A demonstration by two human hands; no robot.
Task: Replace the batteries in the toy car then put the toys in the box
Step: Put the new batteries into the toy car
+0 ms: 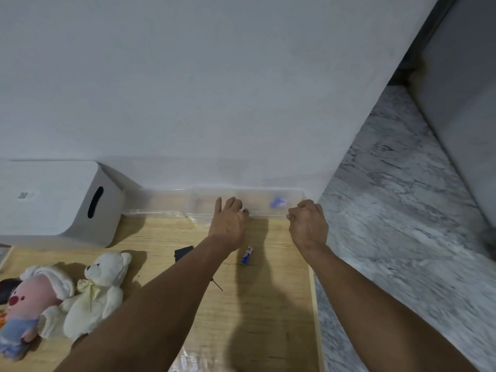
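A clear plastic box [201, 208] stands at the table's far edge against the white wall, blurred, with a small blue item [278, 202] inside it. My left hand [228, 224] has its fingers curled over the box's near rim around the middle. My right hand [308, 224] is curled on the box's right end. A blue battery [247, 255] lies on the wood between my forearms. A white teddy bear [98, 291] and a pink plush [29, 304] lie at the left. No toy car can be made out.
A white appliance [53, 202] with a dark slot stands at the back left. A small black piece [184, 252] and a thin metal tool tip [217, 285] lie beside my left forearm. Crinkled clear plastic [193, 359] sits at the near edge. The table's right edge [312, 291] drops to a marble floor.
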